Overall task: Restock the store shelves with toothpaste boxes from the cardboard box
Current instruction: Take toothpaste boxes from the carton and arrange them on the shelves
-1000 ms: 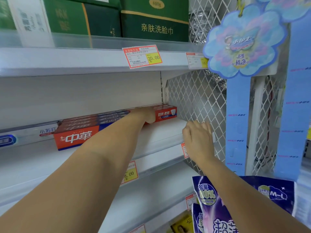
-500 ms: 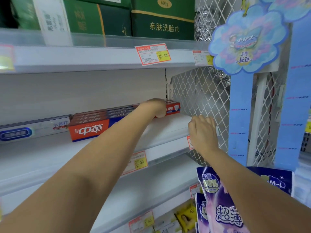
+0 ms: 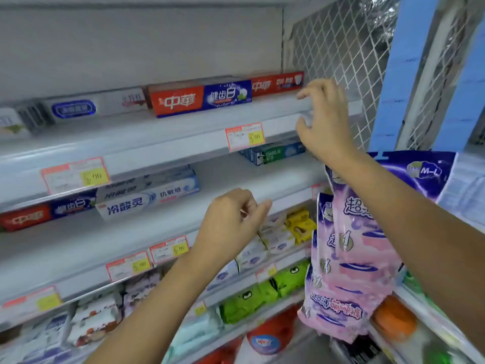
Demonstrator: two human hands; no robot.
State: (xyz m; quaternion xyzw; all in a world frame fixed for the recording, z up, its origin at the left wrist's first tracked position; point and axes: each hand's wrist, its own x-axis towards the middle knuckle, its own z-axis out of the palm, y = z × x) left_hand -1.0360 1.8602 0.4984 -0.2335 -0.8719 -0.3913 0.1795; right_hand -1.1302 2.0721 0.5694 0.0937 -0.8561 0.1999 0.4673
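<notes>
Red toothpaste boxes (image 3: pixel 178 101) lie on the upper shelf (image 3: pixel 157 132); right hand (image 3: pixel 326 124) hovers at its edge, left hand (image 3: pixel 231 222) lower, both loosely curled, holding nothing

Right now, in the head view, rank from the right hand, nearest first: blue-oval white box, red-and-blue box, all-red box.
1. The all-red box, shelf's right end, beside the right hand.
2. The red-and-blue box, mid-shelf.
3. The blue-oval white box, far left.
</notes>
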